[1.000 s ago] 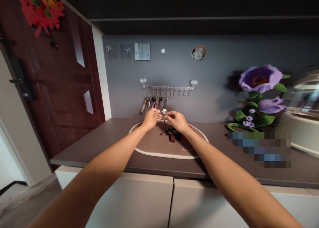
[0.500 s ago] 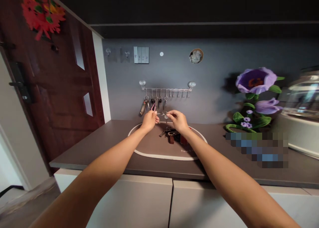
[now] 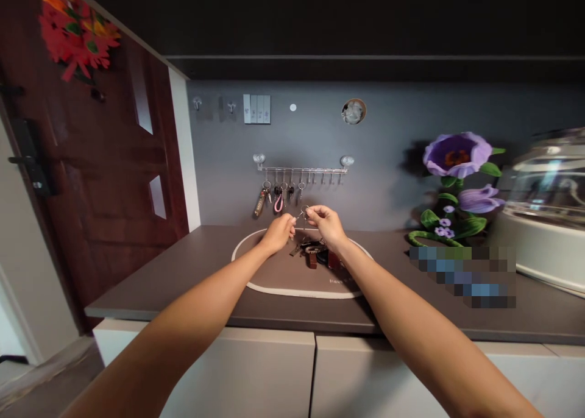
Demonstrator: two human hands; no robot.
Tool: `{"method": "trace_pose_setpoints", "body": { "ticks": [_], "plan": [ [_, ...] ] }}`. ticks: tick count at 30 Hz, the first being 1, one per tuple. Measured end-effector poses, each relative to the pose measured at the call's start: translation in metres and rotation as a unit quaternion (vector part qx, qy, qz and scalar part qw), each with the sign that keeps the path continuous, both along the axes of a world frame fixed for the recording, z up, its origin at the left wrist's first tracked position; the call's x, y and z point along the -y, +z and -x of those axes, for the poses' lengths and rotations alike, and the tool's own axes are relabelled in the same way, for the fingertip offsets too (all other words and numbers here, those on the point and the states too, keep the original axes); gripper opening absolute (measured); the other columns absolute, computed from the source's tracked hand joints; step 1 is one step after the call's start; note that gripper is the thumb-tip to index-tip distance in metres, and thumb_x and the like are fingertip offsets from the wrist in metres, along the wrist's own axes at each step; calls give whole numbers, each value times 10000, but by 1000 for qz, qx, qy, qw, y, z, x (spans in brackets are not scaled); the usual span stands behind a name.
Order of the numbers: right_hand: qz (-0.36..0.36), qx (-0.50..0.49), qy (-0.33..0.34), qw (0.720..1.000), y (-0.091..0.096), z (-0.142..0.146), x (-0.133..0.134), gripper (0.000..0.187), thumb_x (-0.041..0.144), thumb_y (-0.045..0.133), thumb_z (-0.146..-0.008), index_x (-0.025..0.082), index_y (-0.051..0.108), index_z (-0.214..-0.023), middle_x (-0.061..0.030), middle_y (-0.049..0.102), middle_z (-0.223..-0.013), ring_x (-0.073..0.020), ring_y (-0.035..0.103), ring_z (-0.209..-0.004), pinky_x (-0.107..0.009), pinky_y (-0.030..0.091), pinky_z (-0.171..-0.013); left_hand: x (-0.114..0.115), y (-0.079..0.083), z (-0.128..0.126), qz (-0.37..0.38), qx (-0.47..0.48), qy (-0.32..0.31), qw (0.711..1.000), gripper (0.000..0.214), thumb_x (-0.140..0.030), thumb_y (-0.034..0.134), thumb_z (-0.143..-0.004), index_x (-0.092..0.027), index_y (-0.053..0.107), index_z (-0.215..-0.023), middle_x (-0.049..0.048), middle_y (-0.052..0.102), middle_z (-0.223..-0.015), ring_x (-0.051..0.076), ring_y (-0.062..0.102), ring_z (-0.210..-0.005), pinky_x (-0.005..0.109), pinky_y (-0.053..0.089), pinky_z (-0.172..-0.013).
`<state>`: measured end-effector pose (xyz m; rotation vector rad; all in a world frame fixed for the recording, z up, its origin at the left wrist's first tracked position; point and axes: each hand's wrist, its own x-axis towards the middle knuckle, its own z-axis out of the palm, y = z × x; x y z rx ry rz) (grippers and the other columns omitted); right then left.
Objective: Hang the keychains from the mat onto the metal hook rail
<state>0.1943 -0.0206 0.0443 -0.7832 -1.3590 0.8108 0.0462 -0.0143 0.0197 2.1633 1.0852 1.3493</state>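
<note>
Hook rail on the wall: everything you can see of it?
The hook rail looks like clear plastic: a slim, near-level bar with a round mount at each end, fixed to the grey wall above the counter. Short hooks line it; keys and fobs, one set with a pink loop, hang from its left half. Neither the left hand nor the right hand touches it.

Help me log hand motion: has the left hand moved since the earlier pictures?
Yes, slightly down: against the hook rail, the left hand sits lower, uncovering the pink loop.
</note>
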Motion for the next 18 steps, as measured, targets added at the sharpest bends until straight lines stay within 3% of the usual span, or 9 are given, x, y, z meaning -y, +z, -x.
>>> {"method": "trace_pose_setpoints", "body": {
  "ticks": [7,18],
  "plan": [
    [15,-27,15,999,-2,2,2,331,426,699,-541,152,593,-694,12,570,-669,-81,501,-636,-242,435,-654,2,-3,-1,-27,-103,5,994,226,-306,300,-851,-174,451,-747,-15,538,-646,97,506,-566,215,389,-564],
    [-1,-94,10,995,-1,-6,-3,294,379,695,-562,167,580,-732,15,576,-695,-81,514,-653,-241,442,-648,-4,-10,3,-48,-130,50,989,200,-240,317,-845,-170,496,-791,-3,547,-646,111,508,-590,229,381,-604]
  ]
}}
